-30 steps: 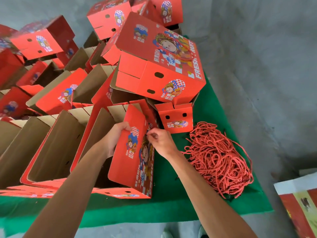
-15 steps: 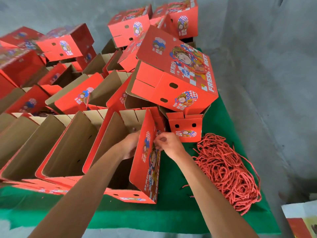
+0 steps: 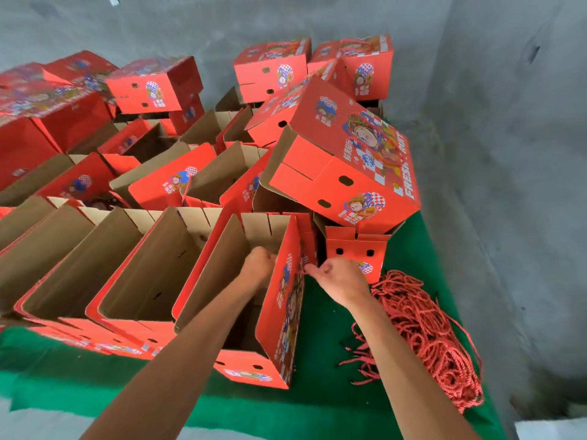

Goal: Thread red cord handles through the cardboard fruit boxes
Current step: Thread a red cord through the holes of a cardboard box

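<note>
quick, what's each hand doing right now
Left hand: fingers curled, inside the open box at its right wall; what it holds cannot be told.
Right hand: pinches a red cord at the wall's outside.

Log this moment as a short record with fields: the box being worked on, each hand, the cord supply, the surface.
box in work: open red cardboard fruit box, nearest in the row, upright on its end
left hand: left hand inside the box, against the printed wall
right hand: right hand outside that wall, pinching a red cord end
cord supply: heap of red cords, right of the box
surface: green mat
behind: tilted box resting on others
</note>
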Motion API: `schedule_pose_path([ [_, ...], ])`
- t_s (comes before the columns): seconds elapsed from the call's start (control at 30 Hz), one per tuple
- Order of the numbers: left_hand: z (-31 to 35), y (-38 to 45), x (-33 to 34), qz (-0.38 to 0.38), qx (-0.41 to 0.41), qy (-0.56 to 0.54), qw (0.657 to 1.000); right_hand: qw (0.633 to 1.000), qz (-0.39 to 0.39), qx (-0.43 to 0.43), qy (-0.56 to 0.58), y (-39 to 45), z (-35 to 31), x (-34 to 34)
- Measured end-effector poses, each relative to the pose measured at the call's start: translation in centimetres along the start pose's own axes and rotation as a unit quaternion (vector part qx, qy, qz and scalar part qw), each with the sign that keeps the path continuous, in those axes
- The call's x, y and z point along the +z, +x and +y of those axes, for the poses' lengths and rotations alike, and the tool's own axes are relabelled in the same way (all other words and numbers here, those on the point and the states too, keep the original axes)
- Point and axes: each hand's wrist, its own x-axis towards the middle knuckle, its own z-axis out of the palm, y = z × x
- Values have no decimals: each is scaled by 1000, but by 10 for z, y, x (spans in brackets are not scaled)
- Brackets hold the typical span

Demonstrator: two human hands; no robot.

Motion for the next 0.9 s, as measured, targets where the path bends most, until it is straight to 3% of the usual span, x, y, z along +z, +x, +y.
schedule_pose_path([
  [0.07, 10, -3, -13, 46, 20, 23, 998, 999, 31, 1, 33, -5, -10, -36],
  [0.17, 41, -25, -30, 173, 132, -57, 974, 958, 38, -7, 283, -14, -39, -93],
  [0.2, 55, -37, -33, 174, 185, -96, 962, 935, 35, -8, 352, -16, -51, -108],
  [0.27, 80, -63, -31, 74, 241, -169, 953, 885, 23, -5, 465, -20, -74, -127],
  [0.37, 103, -97, -19, -128, 193, -233, 944, 812, 27, -2, 583, -22, -100, -131],
  [0.43, 105, -111, -14, -190, 166, -311, 916, 798, 62, 6, 600, -25, -110, -127],
  [0.7, 82, -121, -14, -140, 196, -328, 914, 754, 156, 36, 636, -27, -114, -112],
  [0.77, 76, -119, -16, -98, 221, -313, 919, 781, 155, 15, 605, -31, -108, -112],
  [0.83, 71, -115, -19, -32, 271, -257, 927, 877, 111, -20, 466, -41, -96, -113],
  [0.9, 64, -109, -25, 17, 333, -182, 925, 931, 5, -38, 363, -53, -83, -110],
])
